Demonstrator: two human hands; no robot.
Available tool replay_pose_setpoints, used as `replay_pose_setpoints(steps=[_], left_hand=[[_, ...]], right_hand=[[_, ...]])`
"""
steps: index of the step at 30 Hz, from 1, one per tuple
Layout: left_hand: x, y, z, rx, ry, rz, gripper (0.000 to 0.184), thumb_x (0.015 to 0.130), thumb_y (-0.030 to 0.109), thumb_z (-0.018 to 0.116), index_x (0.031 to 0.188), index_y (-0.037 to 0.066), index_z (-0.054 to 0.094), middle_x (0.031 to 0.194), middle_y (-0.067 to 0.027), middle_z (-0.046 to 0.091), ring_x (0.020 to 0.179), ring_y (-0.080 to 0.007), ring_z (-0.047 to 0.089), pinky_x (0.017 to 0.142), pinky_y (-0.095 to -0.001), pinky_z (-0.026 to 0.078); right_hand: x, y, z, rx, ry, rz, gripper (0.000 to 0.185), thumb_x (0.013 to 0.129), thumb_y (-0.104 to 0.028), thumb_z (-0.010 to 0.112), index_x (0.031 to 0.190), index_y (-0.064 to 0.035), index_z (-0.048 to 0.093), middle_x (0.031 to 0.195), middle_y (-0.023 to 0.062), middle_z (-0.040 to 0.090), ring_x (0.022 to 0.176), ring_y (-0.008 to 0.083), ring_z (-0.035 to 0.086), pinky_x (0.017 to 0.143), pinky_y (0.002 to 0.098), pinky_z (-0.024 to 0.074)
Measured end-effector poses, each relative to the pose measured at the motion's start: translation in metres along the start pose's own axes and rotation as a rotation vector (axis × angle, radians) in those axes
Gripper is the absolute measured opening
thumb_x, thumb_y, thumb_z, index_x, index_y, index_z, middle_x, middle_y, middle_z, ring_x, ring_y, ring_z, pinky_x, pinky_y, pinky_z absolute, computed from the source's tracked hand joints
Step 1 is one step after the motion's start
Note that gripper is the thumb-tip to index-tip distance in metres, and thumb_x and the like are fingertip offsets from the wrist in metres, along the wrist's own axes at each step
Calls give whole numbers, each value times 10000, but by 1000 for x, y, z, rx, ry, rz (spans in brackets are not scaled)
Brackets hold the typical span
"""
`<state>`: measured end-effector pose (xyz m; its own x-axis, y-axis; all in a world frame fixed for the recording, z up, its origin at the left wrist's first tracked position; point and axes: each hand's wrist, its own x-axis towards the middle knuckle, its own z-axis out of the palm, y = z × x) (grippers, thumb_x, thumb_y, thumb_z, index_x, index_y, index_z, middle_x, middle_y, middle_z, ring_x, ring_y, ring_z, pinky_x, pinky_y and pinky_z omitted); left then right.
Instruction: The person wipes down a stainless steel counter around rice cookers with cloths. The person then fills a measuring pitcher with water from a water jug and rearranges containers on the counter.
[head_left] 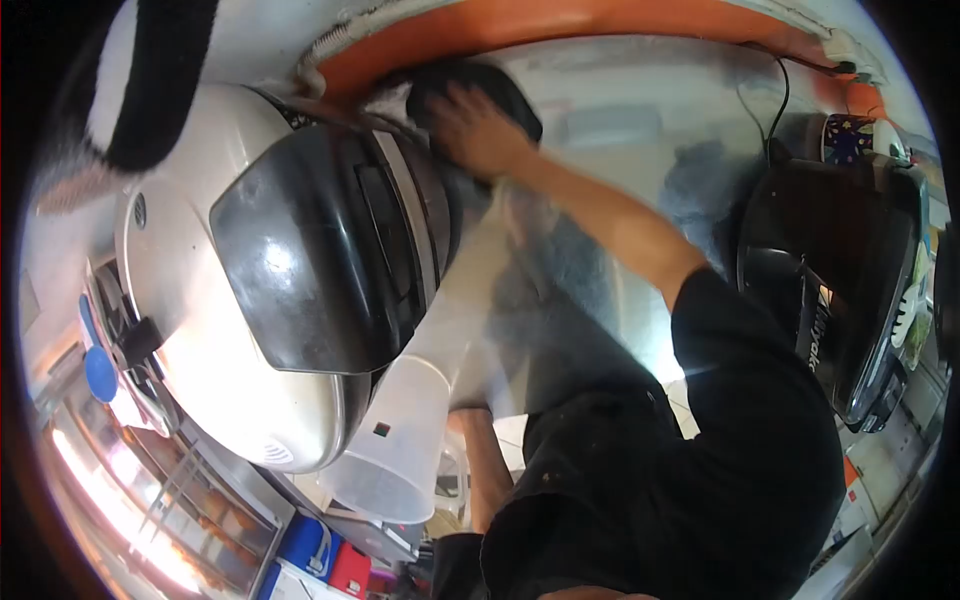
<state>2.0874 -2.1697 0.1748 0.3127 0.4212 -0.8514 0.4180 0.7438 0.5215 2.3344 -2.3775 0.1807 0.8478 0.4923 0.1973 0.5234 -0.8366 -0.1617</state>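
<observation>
Black cloth lies at the far side of a shiny metal surface, close to an orange band along the wall and just beside a large rounded appliance with a pale body and a glossy dark front. The person's right hand rests on top of the cloth, palm down with the fingers spread, slightly blurred; the cloth shows beyond the fingers and to their right. The right arm stretches across the surface from a short black sleeve. Well apart from the cloth, at the near edge of the surface, the left hand is mostly hidden, so whether it is open or gripping cannot be told. Just beside it is a translucent plastic container. At the right stands another black appliance.
</observation>
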Motion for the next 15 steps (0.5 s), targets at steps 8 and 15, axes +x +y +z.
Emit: replay_pose_setpoints(steps=[8,15], left_hand=[[10,-11,-74,-47,163,-31,785,925,596,260,1486,56,365,1547,-155,338,1404,-338,336,1134,-538,281],[11,-14,-102,-50,191,-29,789,924,600,260,1485,56,365,1546,-156,340,1403,-338,337,1133,-538,284]], right_hand=[[-168,106,-76,-209,-158,362,426,903,-373,545,1252,-142,626,1381,70,545,1292,299,474,1088,528,331],[-128,-32,-81,-58,-100,405,467,848,-372,594,1249,-135,637,1452,159,458,1367,468,346,1092,680,258]])
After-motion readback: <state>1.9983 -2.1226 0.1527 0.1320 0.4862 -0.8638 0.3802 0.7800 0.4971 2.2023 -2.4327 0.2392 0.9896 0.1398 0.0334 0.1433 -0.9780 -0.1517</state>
